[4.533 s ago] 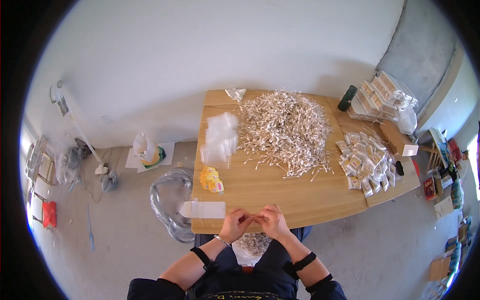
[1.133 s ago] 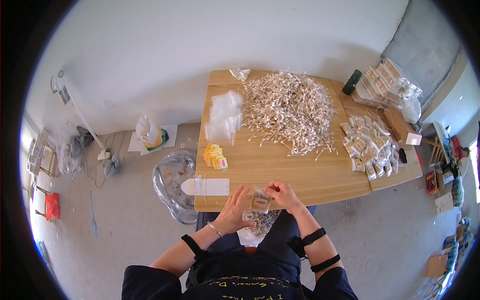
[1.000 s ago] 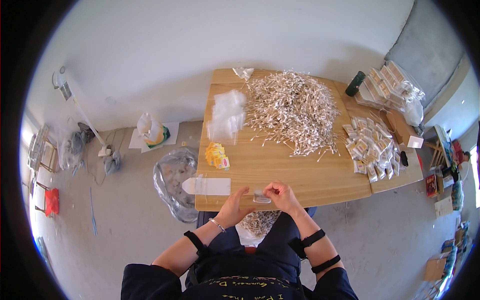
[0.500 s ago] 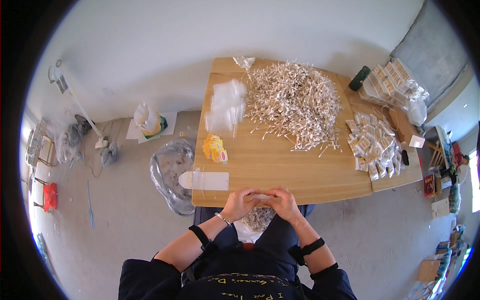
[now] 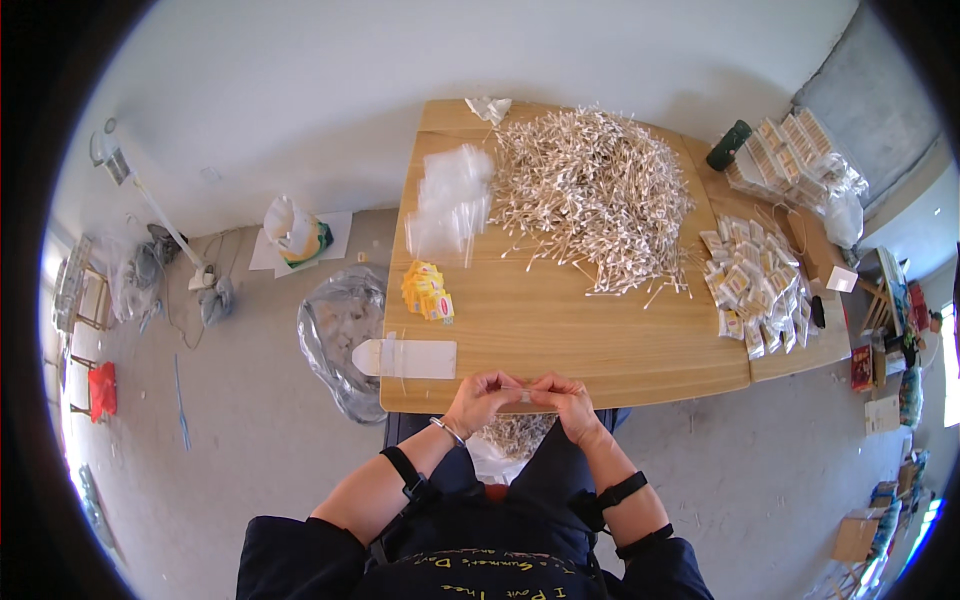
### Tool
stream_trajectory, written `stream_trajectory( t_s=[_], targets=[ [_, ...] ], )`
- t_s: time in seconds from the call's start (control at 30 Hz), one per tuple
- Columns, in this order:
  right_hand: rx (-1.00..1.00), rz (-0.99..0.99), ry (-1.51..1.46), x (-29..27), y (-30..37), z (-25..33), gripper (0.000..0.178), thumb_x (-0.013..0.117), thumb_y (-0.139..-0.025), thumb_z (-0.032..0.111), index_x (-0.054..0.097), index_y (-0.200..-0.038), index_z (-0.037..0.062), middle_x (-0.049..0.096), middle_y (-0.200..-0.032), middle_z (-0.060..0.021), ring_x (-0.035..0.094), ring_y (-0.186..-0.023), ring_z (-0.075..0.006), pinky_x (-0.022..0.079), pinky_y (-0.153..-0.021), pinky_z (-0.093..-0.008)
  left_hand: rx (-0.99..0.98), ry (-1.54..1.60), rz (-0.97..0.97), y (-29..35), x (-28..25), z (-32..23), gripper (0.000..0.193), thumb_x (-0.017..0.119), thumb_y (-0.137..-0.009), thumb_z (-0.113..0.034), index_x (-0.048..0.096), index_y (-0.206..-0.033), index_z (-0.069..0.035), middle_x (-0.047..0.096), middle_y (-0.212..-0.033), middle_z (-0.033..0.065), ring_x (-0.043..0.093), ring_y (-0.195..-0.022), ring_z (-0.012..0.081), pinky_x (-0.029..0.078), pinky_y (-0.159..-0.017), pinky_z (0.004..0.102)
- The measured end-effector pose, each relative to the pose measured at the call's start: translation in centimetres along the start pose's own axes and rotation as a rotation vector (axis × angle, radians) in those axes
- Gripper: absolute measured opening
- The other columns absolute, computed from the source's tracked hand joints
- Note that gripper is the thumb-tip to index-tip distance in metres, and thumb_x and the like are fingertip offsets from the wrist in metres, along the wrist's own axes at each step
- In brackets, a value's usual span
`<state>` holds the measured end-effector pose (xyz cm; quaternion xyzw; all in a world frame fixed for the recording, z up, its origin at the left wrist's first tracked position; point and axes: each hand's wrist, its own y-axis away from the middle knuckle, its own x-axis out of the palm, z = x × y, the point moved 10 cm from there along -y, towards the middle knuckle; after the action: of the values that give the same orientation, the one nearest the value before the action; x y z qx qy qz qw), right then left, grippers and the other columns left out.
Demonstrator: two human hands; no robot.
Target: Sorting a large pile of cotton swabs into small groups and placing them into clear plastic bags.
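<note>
At the table's near edge, my left hand point(image 5: 482, 400) and my right hand point(image 5: 566, 402) meet fingertip to fingertip. Both pinch a small whitish piece point(image 5: 525, 396) between them; fingers cover much of it, and its kind is too small to make out. Beyond them a large heap of cotton swabs point(image 5: 595, 190) spreads over the wooden table point(image 5: 530, 320). On the left lie clear plastic bags point(image 5: 450, 195), yellow cards point(image 5: 427, 292) and a white pointed card point(image 5: 410, 359) with a clear strip across it. More swabs point(image 5: 520, 433) show in a bag below my hands.
Filled small packets point(image 5: 760, 285) are piled on the right, near stacked packs point(image 5: 795, 165) and a dark green cylinder point(image 5: 729, 146). A large clear plastic bag point(image 5: 343, 345) stands on the floor left of the table. By the wall sits a white and green bag point(image 5: 297, 232).
My fingertips have shifted on the small whitish piece, and less of its length shows. Both hands stay at the table's edge. The view has tilted slightly; things on the table look unmoved.
</note>
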<state>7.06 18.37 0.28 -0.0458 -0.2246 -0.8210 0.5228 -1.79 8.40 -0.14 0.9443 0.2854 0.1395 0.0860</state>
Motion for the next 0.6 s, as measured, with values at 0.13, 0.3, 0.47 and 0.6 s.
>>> stream_trajectory(
  t_s=[0.13,0.3,0.47,0.6],
  targets=[
    [0.008,0.03,0.029,0.2,-0.1,0.1,0.004,0.063,-0.081,0.0,0.066,-0.08,0.0014,0.064,-0.083,-0.0008,0.057,-0.081,-0.0097,0.043,-0.08,-0.0241,-0.083,0.126,0.019,0.0,0.3,0.7,0.006,0.066,-0.084,-0.005,0.065,-0.084,0.0,0.067,-0.091,0.0053,0.058,-0.081,0.0075,0.047,-0.076,0.0229],
    [-0.252,-0.063,0.417,0.6,0.9,2.6,0.005,0.068,-0.08,0.001,0.067,-0.085,0.0016,0.066,-0.085,-0.0041,0.06,-0.083,-0.0133,0.046,-0.077,-0.0284,-0.052,0.088,0.064,0.4,0.9,0.3,0.005,0.063,-0.086,-0.006,0.064,-0.087,0.0,0.066,-0.106,0.0114,0.059,-0.096,0.0119,0.047,-0.085,0.0256],
    [-0.647,-0.185,0.892,3.5,3.3,7.4,0.018,0.074,-0.073,0.006,0.07,-0.091,0.004,0.066,-0.086,-0.0102,0.061,-0.085,-0.0276,0.05,-0.075,-0.0352,-0.007,-0.073,-0.017,0.7,0.4,-0.2,0.009,0.067,-0.085,-0.007,0.065,-0.091,-0.001,0.068,-0.095,0.0061,0.061,-0.085,0.0104,0.05,-0.078,0.0258],
    [-0.689,-0.2,0.959,3.6,3.4,7.4,0.021,0.077,-0.069,0.01,0.071,-0.089,0.0065,0.065,-0.085,-0.0082,0.06,-0.085,-0.0294,0.05,-0.073,-0.0363,0.322,-0.498,-0.147,2.1,0.3,-4.6,0.011,0.069,-0.083,-0.008,0.067,-0.094,-0.004,0.068,-0.098,0.009,0.065,-0.086,0.021,0.051,-0.08,0.0316]
  ],
)
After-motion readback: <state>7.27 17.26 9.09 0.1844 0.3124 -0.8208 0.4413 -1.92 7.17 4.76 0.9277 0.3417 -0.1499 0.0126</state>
